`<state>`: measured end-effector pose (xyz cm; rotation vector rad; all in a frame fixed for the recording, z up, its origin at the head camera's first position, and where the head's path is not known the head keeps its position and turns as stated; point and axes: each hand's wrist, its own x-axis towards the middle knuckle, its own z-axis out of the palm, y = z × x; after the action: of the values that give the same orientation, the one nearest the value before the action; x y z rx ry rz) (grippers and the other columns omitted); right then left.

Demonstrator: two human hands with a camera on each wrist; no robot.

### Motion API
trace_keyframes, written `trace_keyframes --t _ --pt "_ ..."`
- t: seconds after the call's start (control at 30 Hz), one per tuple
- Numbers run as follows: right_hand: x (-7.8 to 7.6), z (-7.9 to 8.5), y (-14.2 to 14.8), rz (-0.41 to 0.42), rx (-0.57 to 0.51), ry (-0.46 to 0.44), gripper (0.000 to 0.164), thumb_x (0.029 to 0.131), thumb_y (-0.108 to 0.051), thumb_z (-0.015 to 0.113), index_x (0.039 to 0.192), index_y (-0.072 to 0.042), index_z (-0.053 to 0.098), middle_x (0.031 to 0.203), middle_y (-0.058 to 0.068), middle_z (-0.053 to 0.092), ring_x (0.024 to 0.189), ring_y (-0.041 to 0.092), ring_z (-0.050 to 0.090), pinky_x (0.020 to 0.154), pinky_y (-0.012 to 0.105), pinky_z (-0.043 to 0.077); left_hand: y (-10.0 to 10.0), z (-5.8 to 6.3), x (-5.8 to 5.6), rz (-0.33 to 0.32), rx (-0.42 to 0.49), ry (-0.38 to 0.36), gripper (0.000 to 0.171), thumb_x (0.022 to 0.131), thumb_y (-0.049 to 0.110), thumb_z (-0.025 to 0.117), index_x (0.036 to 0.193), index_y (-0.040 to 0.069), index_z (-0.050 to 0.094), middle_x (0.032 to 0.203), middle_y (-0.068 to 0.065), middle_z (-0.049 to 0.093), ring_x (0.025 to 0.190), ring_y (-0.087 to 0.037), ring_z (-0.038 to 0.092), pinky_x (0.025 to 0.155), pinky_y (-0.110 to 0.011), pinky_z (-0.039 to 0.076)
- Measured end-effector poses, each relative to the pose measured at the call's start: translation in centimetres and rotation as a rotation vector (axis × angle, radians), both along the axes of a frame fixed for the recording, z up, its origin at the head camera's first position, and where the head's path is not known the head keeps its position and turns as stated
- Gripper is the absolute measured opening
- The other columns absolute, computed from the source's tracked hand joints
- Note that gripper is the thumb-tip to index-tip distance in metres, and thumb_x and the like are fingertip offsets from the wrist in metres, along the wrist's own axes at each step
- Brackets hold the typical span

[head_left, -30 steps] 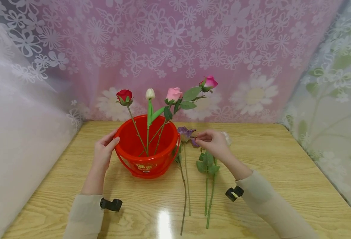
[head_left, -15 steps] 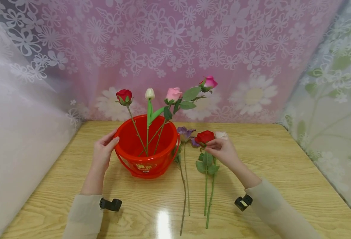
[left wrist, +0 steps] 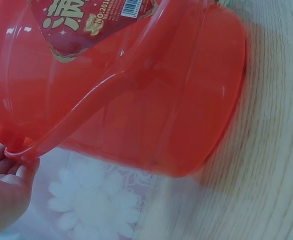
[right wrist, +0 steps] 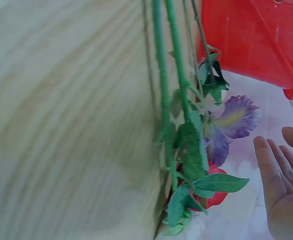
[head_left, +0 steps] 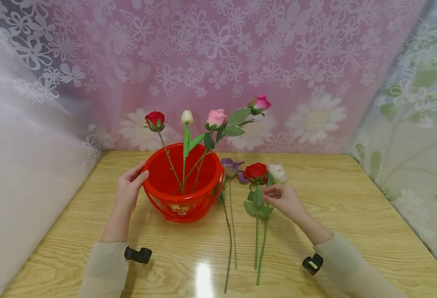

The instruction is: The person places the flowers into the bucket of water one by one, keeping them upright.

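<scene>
My left hand (head_left: 126, 188) grips the left rim of a red plastic bucket (head_left: 203, 203), thumb on the outside in the head view. In the left wrist view, its fingers (left wrist: 27, 172) meet the rim where the handle (left wrist: 94, 97) joins. My right hand (head_left: 287, 201) is over the leaves (head_left: 258, 198) of a red rose (head_left: 256, 172) lying on the table, with a white rose (head_left: 277, 173) just behind. The right wrist view shows that hand's fingers (right wrist: 274, 167) extended, thumb apart, holding nothing. Standing in the bucket are a red rose (head_left: 155, 121), a white tulip (head_left: 186, 117) and two pink roses (head_left: 217, 118).
A purple iris (head_left: 231, 166) lies between the bucket and the red rose. Beside it, a brown stem (head_left: 229, 236) with dark leaves runs toward the table's front, its bloom hidden behind the bucket. A pink floral curtain (head_left: 218, 62) hangs behind the wooden table (head_left: 334, 198).
My right hand has drawn back from the iris and red bloom toward the front right, uncovering the red and white roses. The left hand and bucket have stayed in place.
</scene>
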<state>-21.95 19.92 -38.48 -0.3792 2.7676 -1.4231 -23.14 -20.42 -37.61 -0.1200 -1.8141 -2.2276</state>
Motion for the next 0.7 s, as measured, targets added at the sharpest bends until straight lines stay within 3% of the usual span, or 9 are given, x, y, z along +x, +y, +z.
trace_keyframes --t 0.7 --pt "2.1 -2.6 1.2 0.032 0.125 -0.038 0.014 0.078 -0.005 0.065 0.087 0.005 0.065 0.076 0.007 0.064 0.070 0.017 0.060 0.057 0.025 0.049 0.0 -0.1 -0.1 -0.002 0.005 0.031 0.048 0.085 0.003 0.057 0.126 -0.014 0.039 0.106 0.005 0.057 0.097 -0.011 0.055 0.080 -0.018 0.045"
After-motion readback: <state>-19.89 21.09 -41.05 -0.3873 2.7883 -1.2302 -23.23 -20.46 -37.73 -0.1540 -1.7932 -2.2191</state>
